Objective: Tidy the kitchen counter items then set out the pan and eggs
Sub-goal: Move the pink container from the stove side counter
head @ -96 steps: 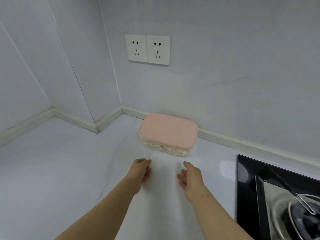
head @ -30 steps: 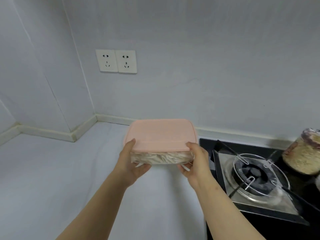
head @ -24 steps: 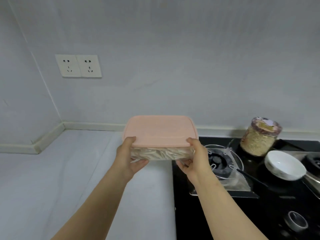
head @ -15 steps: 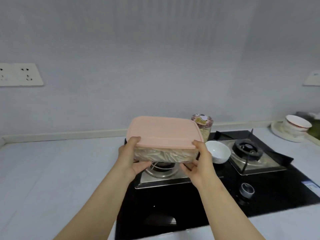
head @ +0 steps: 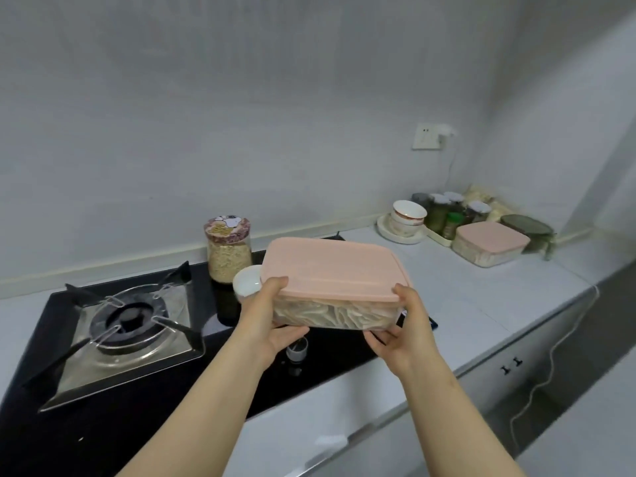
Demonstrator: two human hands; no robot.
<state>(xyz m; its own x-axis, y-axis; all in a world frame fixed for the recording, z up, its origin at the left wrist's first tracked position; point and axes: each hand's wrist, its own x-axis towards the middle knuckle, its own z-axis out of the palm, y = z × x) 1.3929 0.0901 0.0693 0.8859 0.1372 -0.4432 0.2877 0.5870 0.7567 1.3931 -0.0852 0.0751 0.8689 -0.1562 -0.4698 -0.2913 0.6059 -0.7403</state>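
Swung right from the worktop (head: 447,290) corner and now over the hob (head: 86,435), carrying the pink-lidded box (head: 330,266) in the air, probably toward the matching box (head: 490,241) at far right. Gripping its ends with left hand (head: 265,321) and right hand (head: 409,328), fingers (head: 292,333) curled underneath, thumbs on the lid. Counted: two such boxes, one grain jar (head: 229,251).

A white counter (head: 481,287) is carrying a black gas hob (head: 144,401) at the left, with a grain jar (head: 229,253) and a white bowl (head: 246,282) standing on its far side. At the far right, stacked bowls (head: 407,215), a tray of spice jars (head: 444,215), a pink-lidded box (head: 490,242) and a dark-lidded container (head: 526,228) are sitting together.
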